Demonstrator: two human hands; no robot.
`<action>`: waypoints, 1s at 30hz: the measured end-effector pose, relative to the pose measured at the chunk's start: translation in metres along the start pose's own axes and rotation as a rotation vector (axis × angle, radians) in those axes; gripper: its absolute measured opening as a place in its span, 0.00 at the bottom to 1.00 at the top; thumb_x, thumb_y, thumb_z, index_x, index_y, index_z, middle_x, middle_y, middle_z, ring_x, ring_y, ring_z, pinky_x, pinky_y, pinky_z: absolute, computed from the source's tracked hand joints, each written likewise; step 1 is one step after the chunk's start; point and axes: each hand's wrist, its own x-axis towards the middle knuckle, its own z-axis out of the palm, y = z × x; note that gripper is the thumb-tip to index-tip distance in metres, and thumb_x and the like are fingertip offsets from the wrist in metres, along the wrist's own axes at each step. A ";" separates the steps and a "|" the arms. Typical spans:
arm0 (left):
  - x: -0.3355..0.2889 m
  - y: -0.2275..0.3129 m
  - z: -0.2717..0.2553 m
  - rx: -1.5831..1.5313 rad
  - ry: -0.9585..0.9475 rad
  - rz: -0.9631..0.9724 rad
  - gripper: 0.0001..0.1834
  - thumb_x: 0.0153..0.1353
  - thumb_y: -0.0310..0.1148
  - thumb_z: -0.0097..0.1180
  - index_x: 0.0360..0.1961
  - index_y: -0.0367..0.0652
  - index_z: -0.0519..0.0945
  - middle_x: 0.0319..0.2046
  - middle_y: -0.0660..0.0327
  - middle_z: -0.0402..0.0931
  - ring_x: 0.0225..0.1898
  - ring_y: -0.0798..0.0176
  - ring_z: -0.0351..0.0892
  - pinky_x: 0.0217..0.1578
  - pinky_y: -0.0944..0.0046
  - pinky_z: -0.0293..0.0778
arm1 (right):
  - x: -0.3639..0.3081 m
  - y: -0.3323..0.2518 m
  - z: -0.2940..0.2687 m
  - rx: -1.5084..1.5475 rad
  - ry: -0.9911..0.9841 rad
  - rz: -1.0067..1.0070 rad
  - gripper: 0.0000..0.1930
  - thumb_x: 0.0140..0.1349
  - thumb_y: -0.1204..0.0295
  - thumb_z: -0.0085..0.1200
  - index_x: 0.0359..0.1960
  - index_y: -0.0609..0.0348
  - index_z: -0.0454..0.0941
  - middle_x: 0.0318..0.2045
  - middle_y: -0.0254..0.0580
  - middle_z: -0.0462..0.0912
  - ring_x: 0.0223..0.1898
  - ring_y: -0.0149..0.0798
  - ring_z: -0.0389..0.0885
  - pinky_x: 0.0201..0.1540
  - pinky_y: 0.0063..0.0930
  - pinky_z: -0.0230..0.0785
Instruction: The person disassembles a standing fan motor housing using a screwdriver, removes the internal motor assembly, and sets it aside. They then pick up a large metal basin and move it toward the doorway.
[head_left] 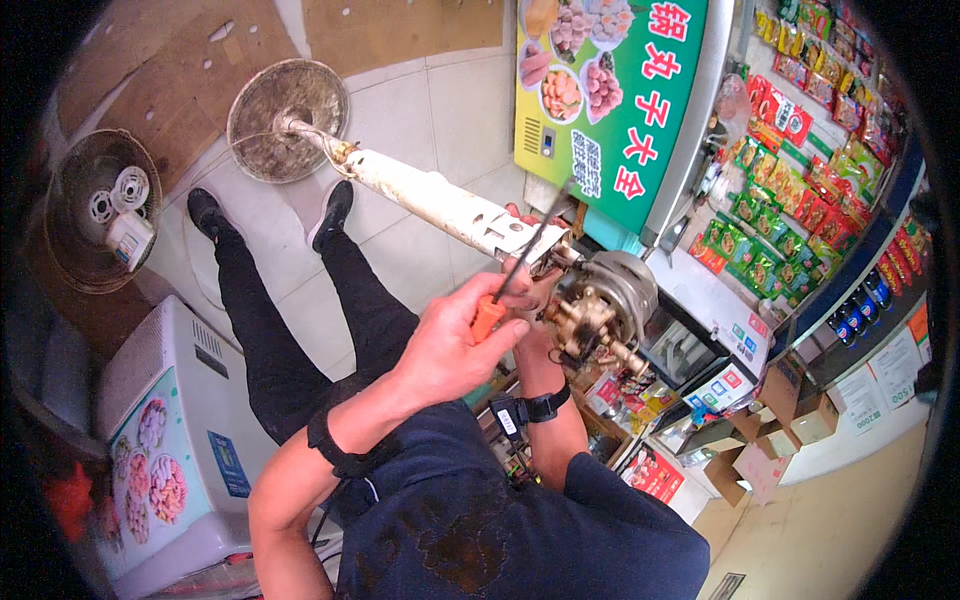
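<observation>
My left hand (455,340), with a dark band on its wrist, is closed around the orange handle of a screwdriver (488,318). The dark shaft points up and away, crossing in front of the upper end of a standing fan's pole (430,200). Behind it, my right hand (533,292) grips the fan near its neck, partly hidden by the left hand and the pole. The bare fan motor (610,310), with no blades or guard on it, is tilted toward me. At the far end, the stained round base (288,120) stands on its edge or leans; I cannot tell which.
At left, a round wire fan guard (105,210) holds white ring parts and a small white box (130,238). A chest freezer (190,450) stands lower left. A green display freezer (610,110), racks of snack packets (790,200) and cardboard boxes (790,410) line the right.
</observation>
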 end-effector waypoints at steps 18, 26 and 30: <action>-0.009 0.011 -0.014 0.177 -0.142 -0.089 0.23 0.61 0.26 0.71 0.55 0.37 0.75 0.45 0.51 0.88 0.47 0.54 0.91 0.47 0.59 0.83 | -0.026 -0.019 0.028 0.000 0.090 0.160 0.39 0.62 0.80 0.63 0.72 0.48 0.57 0.66 0.44 0.71 0.77 0.52 0.62 0.81 0.51 0.50; -0.003 0.026 -0.010 -0.073 -0.039 -0.060 0.24 0.61 0.22 0.67 0.57 0.33 0.74 0.43 0.56 0.86 0.47 0.61 0.88 0.49 0.60 0.81 | -0.001 0.004 0.019 0.210 -0.014 0.000 0.44 0.59 0.81 0.67 0.74 0.48 0.54 0.64 0.47 0.73 0.73 0.52 0.69 0.77 0.51 0.61; 0.001 0.038 -0.016 -0.204 -0.082 -0.174 0.26 0.63 0.20 0.65 0.62 0.34 0.72 0.46 0.59 0.84 0.52 0.68 0.80 0.57 0.65 0.76 | 0.002 -0.001 0.024 0.169 0.044 0.015 0.45 0.59 0.80 0.69 0.74 0.51 0.53 0.63 0.48 0.74 0.70 0.50 0.72 0.74 0.48 0.65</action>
